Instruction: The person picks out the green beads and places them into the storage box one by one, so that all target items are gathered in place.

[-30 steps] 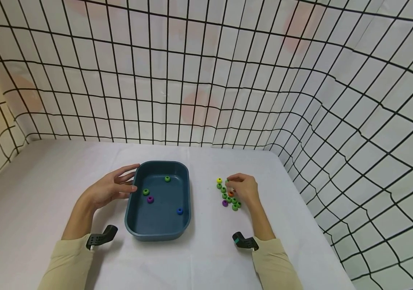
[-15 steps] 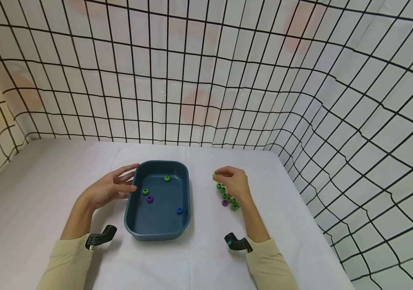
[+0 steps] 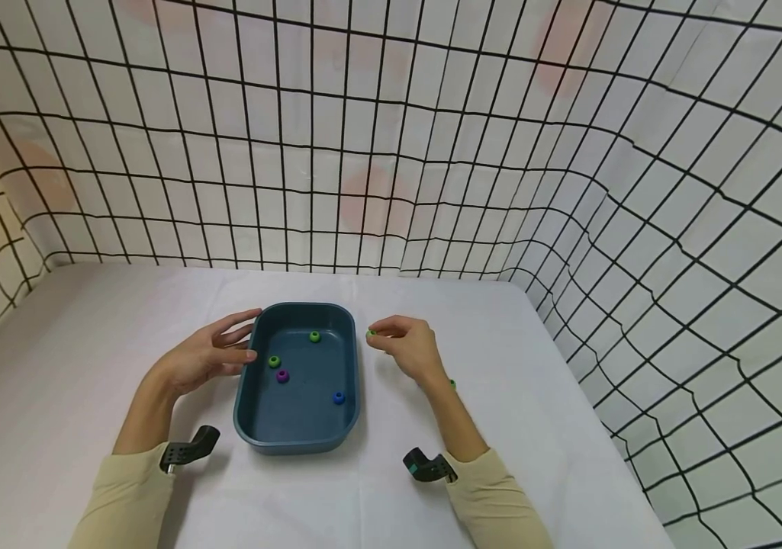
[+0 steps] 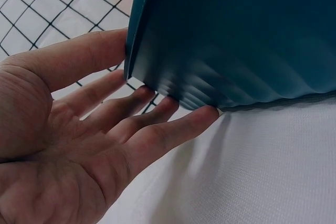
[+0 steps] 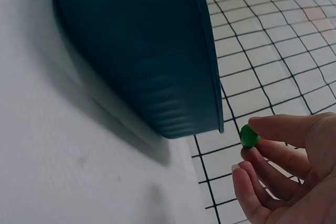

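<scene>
My left hand (image 3: 201, 358) stays at the left side of a dark blue tray (image 3: 294, 447); in the left wrist view the thumb touches the rim and the extended fingertips touch the outer wall. Inside the tray are two green beads, one nearer the back (image 3: 315, 336), a purple bead (image 3: 283, 376) and a blue bead (image 3: 339, 397). Just outside the tray's right rim, my right hand (image 3: 414, 349) pinches a green bead (image 5: 249, 136) between thumb and fingertips, raised above the table. Most loose beads on the table are hidden behind this hand and wrist.
One green bead (image 3: 452, 383) peeks out beside the right wrist. Black netting (image 3: 377, 183) over pale sheeting encloses the table's back and sides. White cloth (image 3: 294, 503) covers the tabletop. Each wrist wears a black camera mount.
The right hand has taken a green bead from the loose group and carried it left to near the tray's rim. The left hand and tray look almost unmoved.
</scene>
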A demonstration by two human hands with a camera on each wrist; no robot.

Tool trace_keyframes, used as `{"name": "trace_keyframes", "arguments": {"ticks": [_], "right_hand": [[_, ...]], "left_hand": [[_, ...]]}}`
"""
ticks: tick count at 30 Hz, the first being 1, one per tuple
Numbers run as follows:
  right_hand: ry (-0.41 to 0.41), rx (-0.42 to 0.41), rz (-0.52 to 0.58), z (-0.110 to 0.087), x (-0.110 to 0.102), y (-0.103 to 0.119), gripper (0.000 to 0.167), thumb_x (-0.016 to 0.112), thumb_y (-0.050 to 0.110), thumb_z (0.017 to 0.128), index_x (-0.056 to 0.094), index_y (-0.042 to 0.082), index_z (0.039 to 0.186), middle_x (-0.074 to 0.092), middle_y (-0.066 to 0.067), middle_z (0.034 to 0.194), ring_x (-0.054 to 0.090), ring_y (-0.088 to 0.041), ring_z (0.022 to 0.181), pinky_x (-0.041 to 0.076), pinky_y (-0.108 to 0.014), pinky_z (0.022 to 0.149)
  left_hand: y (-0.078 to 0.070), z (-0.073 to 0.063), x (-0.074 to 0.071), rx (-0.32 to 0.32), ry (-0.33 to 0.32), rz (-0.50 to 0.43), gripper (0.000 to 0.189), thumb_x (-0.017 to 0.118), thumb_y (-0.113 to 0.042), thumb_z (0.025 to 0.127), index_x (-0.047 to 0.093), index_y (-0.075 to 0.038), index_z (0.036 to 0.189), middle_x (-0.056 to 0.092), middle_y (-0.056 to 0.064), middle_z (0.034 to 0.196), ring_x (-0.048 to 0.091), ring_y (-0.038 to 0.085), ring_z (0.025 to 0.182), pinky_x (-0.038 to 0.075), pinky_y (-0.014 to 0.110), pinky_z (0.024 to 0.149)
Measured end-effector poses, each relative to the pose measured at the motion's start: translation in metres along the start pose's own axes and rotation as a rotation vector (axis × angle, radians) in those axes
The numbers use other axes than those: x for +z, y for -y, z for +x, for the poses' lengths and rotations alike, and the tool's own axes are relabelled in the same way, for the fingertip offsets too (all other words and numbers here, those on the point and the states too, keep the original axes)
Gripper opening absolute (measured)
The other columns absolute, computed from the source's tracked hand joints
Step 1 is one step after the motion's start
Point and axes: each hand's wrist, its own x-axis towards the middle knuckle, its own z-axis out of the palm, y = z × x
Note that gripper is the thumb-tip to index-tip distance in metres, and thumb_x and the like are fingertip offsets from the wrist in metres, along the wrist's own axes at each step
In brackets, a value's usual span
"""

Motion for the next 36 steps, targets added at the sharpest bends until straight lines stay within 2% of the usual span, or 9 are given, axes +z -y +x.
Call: {"name": "trace_keyframes", "arguments": {"ticks": [6, 10, 15, 25, 32, 36], "right_hand": [[0.061, 0.005, 0.135, 0.000, 0.009, 0.000, 0.017, 0.079, 0.014, 0.087, 0.079, 0.008, 0.103, 0.079, -0.008, 0.098, 0.073, -0.014, 0.085, 0.060, -0.052, 0.083], [0.082, 0.028, 0.183, 0.000, 0.013, -0.001, 0.018, 0.079, 0.013, 0.087, 0.079, 0.008, 0.104, 0.078, -0.008, 0.100, 0.073, -0.014, 0.087, 0.060, -0.049, 0.084], [0.089, 0.035, 0.186, 0.000, 0.017, -0.002, 0.019, 0.079, 0.015, 0.087, 0.079, 0.009, 0.105, 0.078, -0.008, 0.101, 0.073, -0.014, 0.088, 0.061, -0.041, 0.082], [0.098, 0.055, 0.151, 0.000, 0.023, -0.001, 0.020, 0.080, 0.020, 0.087, 0.080, 0.012, 0.106, 0.078, -0.006, 0.103, 0.072, -0.013, 0.088, 0.061, -0.042, 0.083], [0.140, 0.055, 0.135, -0.002, 0.025, 0.004, 0.023, 0.081, 0.024, 0.087, 0.080, 0.013, 0.107, 0.079, -0.004, 0.101, 0.069, -0.013, 0.088, 0.059, -0.045, 0.087], [0.134, 0.052, 0.134, -0.003, 0.024, 0.004, 0.025, 0.081, 0.025, 0.087, 0.080, 0.013, 0.108, 0.079, -0.004, 0.102, 0.070, -0.012, 0.088, 0.060, -0.042, 0.085]], "left_hand": [[0.001, 0.001, 0.000, 0.003, 0.006, -0.007, 0.086, 0.067, -0.006, 0.094, 0.017, -0.015, 0.164, 0.014, 0.021, 0.168, 0.031, 0.049, 0.147, 0.044, 0.060, 0.105], [0.001, 0.001, 0.000, 0.002, 0.006, -0.005, 0.086, 0.067, -0.007, 0.094, 0.017, -0.015, 0.164, 0.015, 0.021, 0.168, 0.031, 0.049, 0.147, 0.045, 0.060, 0.105], [0.000, 0.001, 0.000, 0.006, 0.004, -0.006, 0.087, 0.068, -0.007, 0.094, 0.017, -0.015, 0.164, 0.015, 0.022, 0.168, 0.032, 0.049, 0.146, 0.047, 0.058, 0.104], [0.001, 0.000, 0.000, -0.006, 0.003, -0.010, 0.087, 0.068, -0.007, 0.094, 0.016, -0.016, 0.164, 0.014, 0.021, 0.168, 0.031, 0.049, 0.147, 0.046, 0.058, 0.104], [0.001, -0.001, 0.000, -0.006, 0.002, -0.016, 0.087, 0.067, -0.006, 0.094, 0.016, -0.016, 0.164, 0.013, 0.021, 0.168, 0.031, 0.049, 0.147, 0.045, 0.059, 0.104], [0.000, -0.001, 0.000, -0.006, 0.000, -0.005, 0.087, 0.067, -0.007, 0.094, 0.016, -0.016, 0.164, 0.013, 0.022, 0.168, 0.032, 0.049, 0.146, 0.046, 0.058, 0.103]]}}
